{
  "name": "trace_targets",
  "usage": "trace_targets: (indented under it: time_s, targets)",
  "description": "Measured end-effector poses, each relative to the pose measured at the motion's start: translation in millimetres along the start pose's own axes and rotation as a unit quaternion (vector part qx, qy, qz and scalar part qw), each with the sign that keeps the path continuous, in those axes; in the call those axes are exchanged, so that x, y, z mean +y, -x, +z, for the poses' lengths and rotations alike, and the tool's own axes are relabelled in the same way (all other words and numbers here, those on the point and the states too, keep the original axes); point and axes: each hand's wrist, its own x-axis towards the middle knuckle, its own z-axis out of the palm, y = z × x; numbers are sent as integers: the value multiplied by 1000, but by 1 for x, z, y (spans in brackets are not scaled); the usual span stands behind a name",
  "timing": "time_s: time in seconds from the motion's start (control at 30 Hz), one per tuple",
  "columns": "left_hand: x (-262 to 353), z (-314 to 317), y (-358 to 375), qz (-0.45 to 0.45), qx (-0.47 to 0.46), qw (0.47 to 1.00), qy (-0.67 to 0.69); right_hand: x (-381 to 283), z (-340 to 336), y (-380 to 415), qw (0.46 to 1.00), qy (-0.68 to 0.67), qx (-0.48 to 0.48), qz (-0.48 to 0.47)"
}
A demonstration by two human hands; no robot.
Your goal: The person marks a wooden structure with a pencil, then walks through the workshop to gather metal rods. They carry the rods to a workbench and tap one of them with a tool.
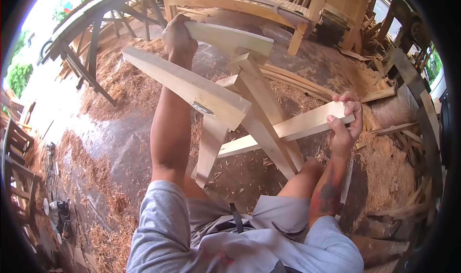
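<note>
The wooden frame (261, 93), with its crossed legs, was in front of the seated person, between the two arms and over the shaving-strewn floor (240, 182). The left hand (180, 38) was closed about the left end of the far top board (228, 36); the right hand (346, 117) had its fingers wrapped over the outer end of the pale rail (312, 121), thumb on the near side. Neither grip showed slack.

Holding it well, in my judgement, called for even support from both sides, since the grips sat far apart and any uneven pull would likely twist the joints. The rail was better used as a steadying handle than as a lever, and the leg ends needed care near the right knee (312, 169). The near top board (189, 83), with a shiny oval spot in its edge, was untouched by either hand.

As for containers, only a rounded, sack-like bundle (396, 107) at the right suggested one; its contents could not be told.
</note>
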Motion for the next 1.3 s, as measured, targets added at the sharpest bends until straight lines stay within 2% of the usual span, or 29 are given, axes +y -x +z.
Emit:
trace_targets:
  time_s: [0.1, 0.17, 0.3, 0.37, 0.5, 0.57, 0.7, 0.77, 0.87, 1.0, 1.07, 1.1, 1.17, 1.3]
  targets:
    - [2, 3, 5, -7, 12, 1000, 25, 4, -3, -1, 1000, -2, -11, -23]
    - [-3, 0, -4, -30, -17, 995, 95, 0, -3, -1, 1000, 0, -11, -10]
    - [-8, -3, -3, -13, -43, 994, 96, 0, -4, -2, 999, 15, -28, -19]
    - [-15, -4, 8, -125, -95, 952, 261, 3, -4, -2, 999, 9, -28, -23]
    - [-9, 10, 33, -123, -65, 965, 222, 4, -3, 0, 1000, -12, -11, -14]
    - [-10, 11, 29, -91, -59, 975, 194, 4, -2, -1, 1000, -12, -12, -16]
    - [-14, 7, 18, -128, -66, 971, 192, -2, 2, 1, 1000, -11, 7, -1]
    - [-17, 2, 11, -129, -65, 961, 236, 0, 1, 1, 1000, -14, 2, -5]
    - [-19, 0, 13, -129, -56, 964, 224, -1, 0, 1, 1000, -8, -8, -14]
    - [-18, -2, 16, -134, -90, 963, 218, 1, 0, 0, 999, -5, -25, -18]
    - [-13, 4, 25, -113, -45, 974, 192, -3, 0, 0, 999, -7, -32, -1]
    - [-15, 1, 25, -111, -49, 973, 199, -4, -1, 0, 999, -4, -34, -9]
    - [-21, -11, 23, -113, -158, 962, 194, -4, -2, -1, 999, -1, -44, 4]
    - [-17, -23, 65, -129, -163, 972, 110, -9, -2, -3, 998, 19, -54, 14]
